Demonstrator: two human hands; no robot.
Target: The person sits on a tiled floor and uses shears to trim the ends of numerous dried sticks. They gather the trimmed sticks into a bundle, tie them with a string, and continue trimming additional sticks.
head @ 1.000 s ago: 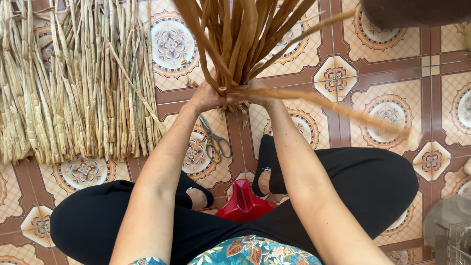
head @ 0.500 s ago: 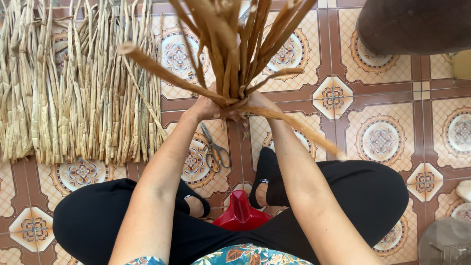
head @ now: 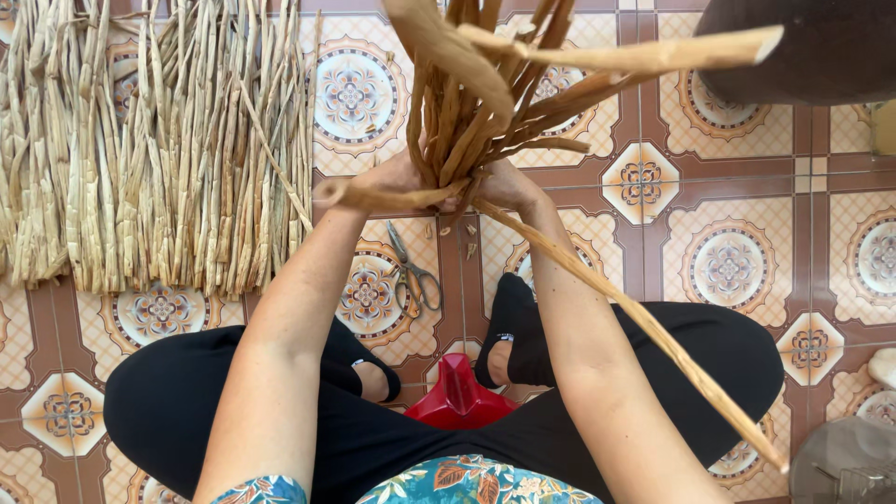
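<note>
My left hand (head: 397, 177) and my right hand (head: 507, 184) both grip the base of a bundle of dried tan reed strips (head: 485, 89) that fans upward out of the top of the view. One strip is bent across the front of the bundle and sticks out left past my left hand. Another long strip (head: 644, 327) trails down to the right over my right forearm. Scissors (head: 411, 273) lie on the tiled floor just below my hands.
A wide pile of dried reeds (head: 154, 140) lies on the patterned floor tiles (head: 728, 266) at the left. A red plastic stool (head: 459, 397) sits under me between my black-clad legs. A dark rounded object (head: 812, 47) is at the top right.
The strip that stuck out to the upper left has been brought down and wrapped across the bundle's base. The bundle has tilted and spread a little to the right.
</note>
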